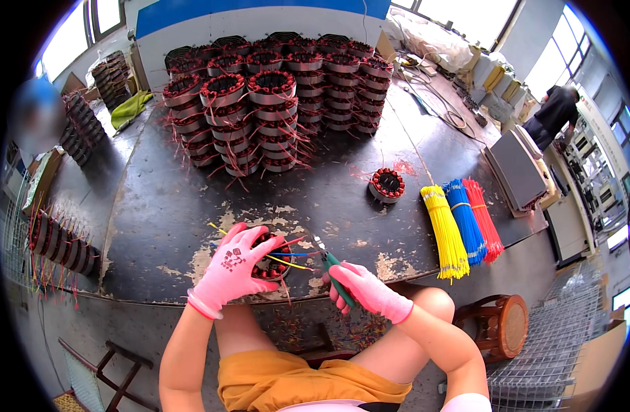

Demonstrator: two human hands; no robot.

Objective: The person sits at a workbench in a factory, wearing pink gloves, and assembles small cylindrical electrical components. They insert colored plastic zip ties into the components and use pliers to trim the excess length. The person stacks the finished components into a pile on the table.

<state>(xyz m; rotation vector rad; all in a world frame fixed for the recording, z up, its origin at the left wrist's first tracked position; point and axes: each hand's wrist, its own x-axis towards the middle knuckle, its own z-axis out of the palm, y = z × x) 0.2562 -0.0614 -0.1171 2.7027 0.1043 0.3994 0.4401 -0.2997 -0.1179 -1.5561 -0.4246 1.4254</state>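
My left hand (234, 266), in a pink glove, is closed over a motor stator (272, 266) near the table's front edge. Red, blue and yellow wires (291, 255) stick out of the stator to the right. My right hand (359, 285), gloved in pink too, grips green-handled pliers (337, 269), whose metal jaws are by the ends of the wires. Whether the jaws touch a wire I cannot tell. Farther back to the right, another stator (387, 185) with red windings sits alone on the table.
Tall stacks of stators (249, 123) fill the back of the worn black table (170, 213). Bundles of yellow (445, 233), blue (467, 223) and red wires (484, 220) lie at the right. More stators (64, 244) lie in a row at the left. A wooden stool (510, 327) stands lower right.
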